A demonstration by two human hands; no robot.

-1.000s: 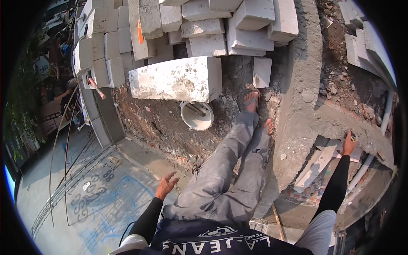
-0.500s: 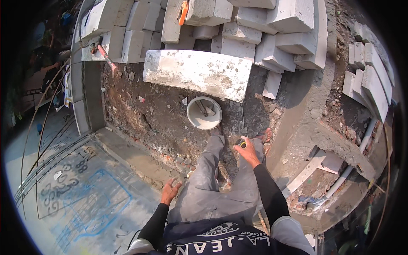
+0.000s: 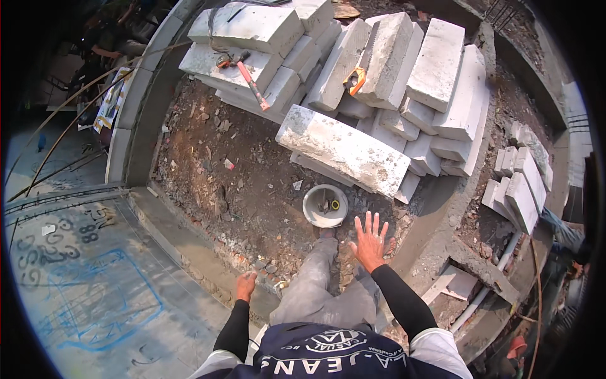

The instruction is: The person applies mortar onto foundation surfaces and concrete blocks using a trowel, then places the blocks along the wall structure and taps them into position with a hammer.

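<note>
- White bucket (image 3: 324, 205) sits on rubble just beyond my right hand (image 3: 369, 243), slightly left of it.
- Right grip splayed, empty, nearer; left hand (image 3: 245, 285) loosely curled, holding nothing, near the concrete ledge (image 3: 189, 252).

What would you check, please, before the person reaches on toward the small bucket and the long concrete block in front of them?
1. Right hand free: ok, open, fingers spread, holding nothing.
2. Left hand free: ok, holds nothing.
3. Bucket upright and in front of the right hand: ok.
4. Long block seated stably on the stack: cannot tell.
5. Footing: not ok, loose rubble underfoot.
6. Hammer lies flat on the far blocks: ok.
</note>
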